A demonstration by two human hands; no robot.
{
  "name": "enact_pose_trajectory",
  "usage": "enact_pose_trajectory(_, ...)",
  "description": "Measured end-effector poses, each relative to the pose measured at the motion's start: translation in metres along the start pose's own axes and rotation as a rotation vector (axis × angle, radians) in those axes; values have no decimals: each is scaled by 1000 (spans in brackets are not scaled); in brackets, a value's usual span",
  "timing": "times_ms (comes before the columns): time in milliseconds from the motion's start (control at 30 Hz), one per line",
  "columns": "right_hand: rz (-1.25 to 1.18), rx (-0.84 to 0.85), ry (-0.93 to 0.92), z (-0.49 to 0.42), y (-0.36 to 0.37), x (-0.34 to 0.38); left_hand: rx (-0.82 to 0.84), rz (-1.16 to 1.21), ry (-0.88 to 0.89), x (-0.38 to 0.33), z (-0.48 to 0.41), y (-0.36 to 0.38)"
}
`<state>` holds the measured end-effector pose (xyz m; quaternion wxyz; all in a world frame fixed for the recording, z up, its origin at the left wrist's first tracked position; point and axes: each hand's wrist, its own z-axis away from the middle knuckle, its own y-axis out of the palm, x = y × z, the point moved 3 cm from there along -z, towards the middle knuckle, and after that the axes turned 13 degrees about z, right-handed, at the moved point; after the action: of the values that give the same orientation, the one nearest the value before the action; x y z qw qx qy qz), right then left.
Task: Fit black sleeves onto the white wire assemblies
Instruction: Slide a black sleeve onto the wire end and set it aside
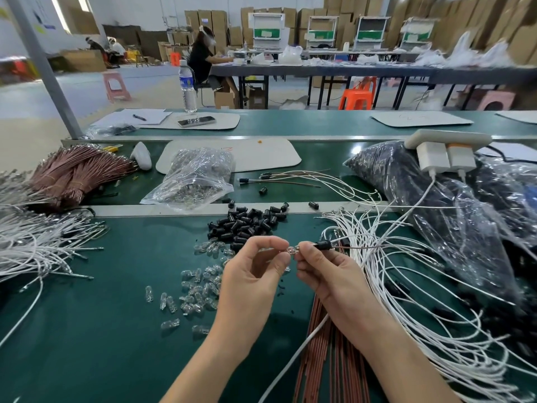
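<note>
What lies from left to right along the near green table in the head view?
White wire bundle → glass bulbs → left hand → right hand → loose white wires → bag of black parts.

**Both hands raised, fingertips nearly met**

The left forearm (209, 359) and right forearm (392, 353) are extended from the lower edge and angled towards each other above the worktop (116, 315). The left hand (252, 274) is held with its palm turned inward; a clear bulb (291, 250) is pinched between its thumb and forefinger, and the remaining fingers are loosely curled beneath. The right hand (328, 274) is held thumb uppermost, and a black sleeve (323, 245) is gripped at its fingertips. The two hands' fingertips are set just beside each other.
</note>
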<state>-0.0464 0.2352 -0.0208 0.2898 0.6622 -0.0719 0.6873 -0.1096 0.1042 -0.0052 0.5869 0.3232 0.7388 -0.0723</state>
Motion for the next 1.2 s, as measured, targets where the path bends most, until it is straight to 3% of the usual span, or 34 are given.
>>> enact_pose_trajectory(900, -15, 9, 20, 2, 3, -4, 47, -167, 212, 6, 2, -3)
enact_pose_trajectory(1200, 0, 44, 12, 0, 1, -2, 75, -208, 205, 9, 2, -3)
